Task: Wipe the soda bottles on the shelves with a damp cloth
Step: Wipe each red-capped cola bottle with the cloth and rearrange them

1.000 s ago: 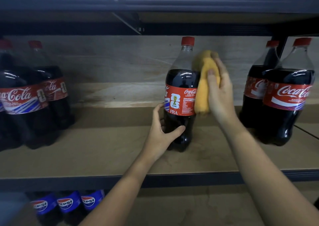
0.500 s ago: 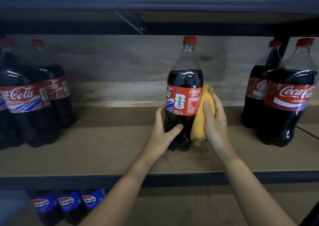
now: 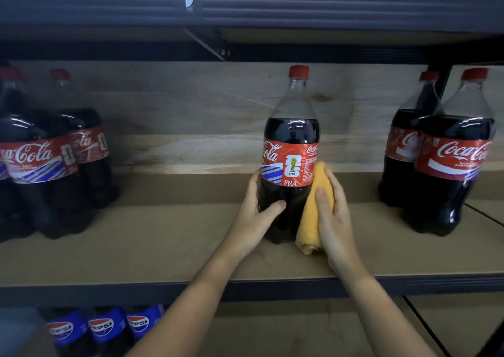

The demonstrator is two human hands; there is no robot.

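At frame centre, the left hand (image 3: 259, 215) gripped the Coca-Cola bottle (image 3: 290, 149) while the right hand (image 3: 334, 215), clutching the yellow cloth (image 3: 313, 212), had descended from shoulder to base, apparently completing that side.

Five Coca-Cola bottles stand on the middle shelf (image 3: 163, 242): two at left (image 3: 41, 165) (image 3: 87, 144), one at centre (image 3: 290, 149), two at right (image 3: 403, 144) (image 3: 455, 154); a sliver of what may be a sixth shows at the far left edge; three Pepsi bottles (image 3: 105, 326) sit on the shelf below; one folded yellow cloth (image 3: 313, 215); two hands, left (image 3: 259, 212) and right (image 3: 335, 215).
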